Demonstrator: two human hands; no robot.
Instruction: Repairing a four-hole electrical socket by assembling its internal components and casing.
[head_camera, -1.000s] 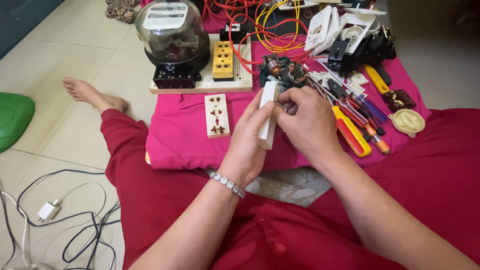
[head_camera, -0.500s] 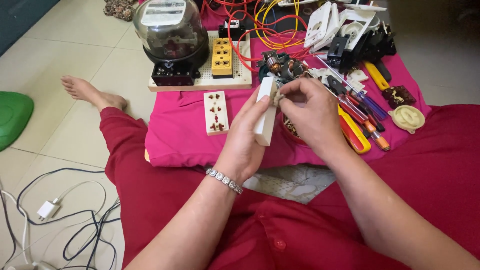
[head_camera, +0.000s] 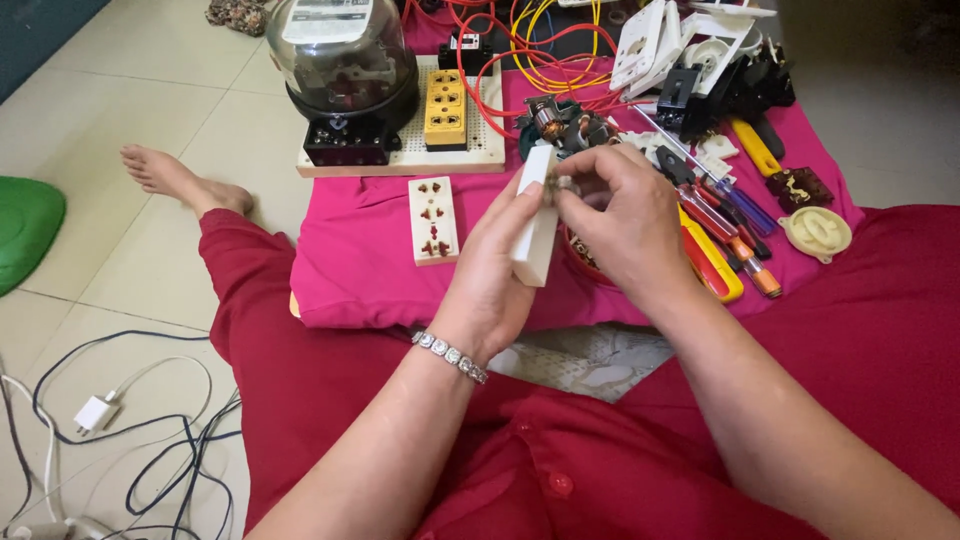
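1. Your left hand (head_camera: 495, 270) wraps around a white socket block (head_camera: 535, 225), holding it upright above the pink cloth (head_camera: 350, 270), just near of the small motor (head_camera: 560, 122). It stands on end in your palm, so a loose grip could let it tip and drop.
2. Your right hand (head_camera: 620, 220) pinches narrowly on a small metal piece at the block's top edge; what the piece is stays too small to tell. If it slips, it may vanish among the screwdrivers (head_camera: 720, 215) on the right.
3. Your right wrist hovers close over those tools, so a sideways jerk could scatter them.
4. A second white socket strip (head_camera: 432, 220) lies flat to the left, well apart from both hands.
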